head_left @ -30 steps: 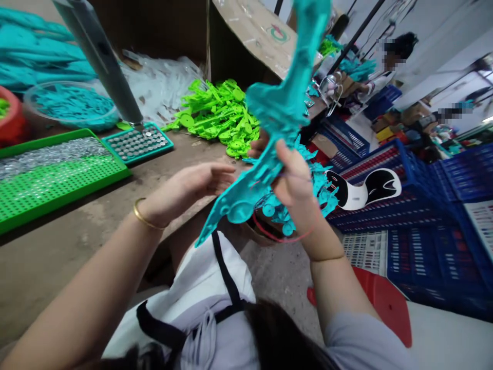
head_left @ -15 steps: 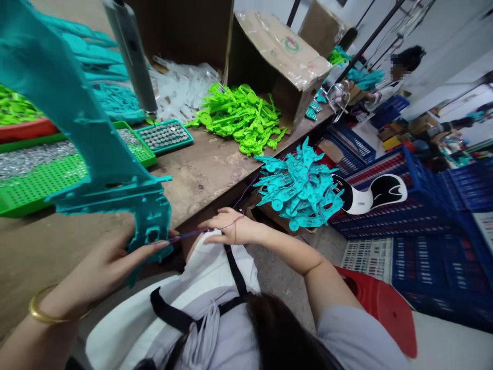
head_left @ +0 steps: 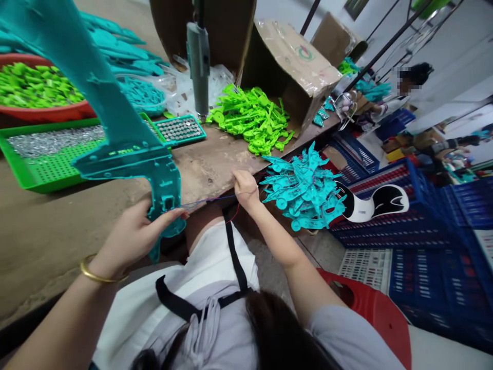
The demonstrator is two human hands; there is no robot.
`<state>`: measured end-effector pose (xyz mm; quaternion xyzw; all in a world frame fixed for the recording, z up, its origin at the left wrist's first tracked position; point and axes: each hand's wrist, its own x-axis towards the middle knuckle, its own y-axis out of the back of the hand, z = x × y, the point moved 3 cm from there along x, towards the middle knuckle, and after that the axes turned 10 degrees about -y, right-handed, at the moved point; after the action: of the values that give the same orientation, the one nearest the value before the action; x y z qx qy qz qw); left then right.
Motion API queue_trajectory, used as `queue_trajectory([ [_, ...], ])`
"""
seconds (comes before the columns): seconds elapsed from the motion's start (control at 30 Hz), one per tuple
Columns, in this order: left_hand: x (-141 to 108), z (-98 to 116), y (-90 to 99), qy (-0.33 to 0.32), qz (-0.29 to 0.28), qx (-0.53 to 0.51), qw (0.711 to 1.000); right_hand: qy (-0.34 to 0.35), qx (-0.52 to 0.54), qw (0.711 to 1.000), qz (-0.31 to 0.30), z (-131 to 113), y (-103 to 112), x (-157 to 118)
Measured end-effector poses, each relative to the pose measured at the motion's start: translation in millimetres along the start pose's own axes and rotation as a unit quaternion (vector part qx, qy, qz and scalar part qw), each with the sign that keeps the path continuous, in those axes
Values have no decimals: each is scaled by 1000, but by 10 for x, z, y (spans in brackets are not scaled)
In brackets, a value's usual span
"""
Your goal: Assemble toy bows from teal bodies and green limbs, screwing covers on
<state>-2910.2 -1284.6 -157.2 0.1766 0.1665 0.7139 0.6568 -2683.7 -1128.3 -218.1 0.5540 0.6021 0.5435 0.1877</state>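
Observation:
My left hand (head_left: 133,231) grips the lower end of a large teal plastic part (head_left: 127,159), thumb across its front near a square opening. Thin blue and red wires (head_left: 210,199) run from that part to my right hand (head_left: 245,189), whose fingers are closed on them over the table's edge. To the right of my right hand is a heap of teal parts with wires (head_left: 304,187). Behind it on the table lies a pile of bright green parts (head_left: 256,121). An electric screwdriver (head_left: 199,69) hangs above a teal tray of small metal discs (head_left: 181,130).
A green basket (head_left: 50,180) of small metal pieces and a red bowl (head_left: 46,113) of green pieces stand at the left. Cardboard boxes (head_left: 304,56) stand behind. Blue crates (head_left: 427,205), a white visor (head_left: 362,205) and a red stool (head_left: 370,308) are at the right. A person (head_left: 408,85) sits farther back.
My right hand has moved up and forward from my lap to the table's edge, its fingers now closed. My left hand and the teal part have shifted right in view.

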Motion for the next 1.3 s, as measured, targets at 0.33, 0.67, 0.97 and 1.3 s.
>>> queue_trajectory([
  [0.33,-145,-360,167,51,-19,3,999,208,122,970,-41,-228,357,-925],
  [0.67,-546,-352,764,201,179,-254,929,-131,281,941,-132,-258,413,-257],
  [0.97,-177,-393,566,140,157,-332,919,21,305,932,-195,-1213,143,383],
  [1.3,645,-503,341,105,133,-388,906,-65,166,977,-115,-801,-712,1538],
])
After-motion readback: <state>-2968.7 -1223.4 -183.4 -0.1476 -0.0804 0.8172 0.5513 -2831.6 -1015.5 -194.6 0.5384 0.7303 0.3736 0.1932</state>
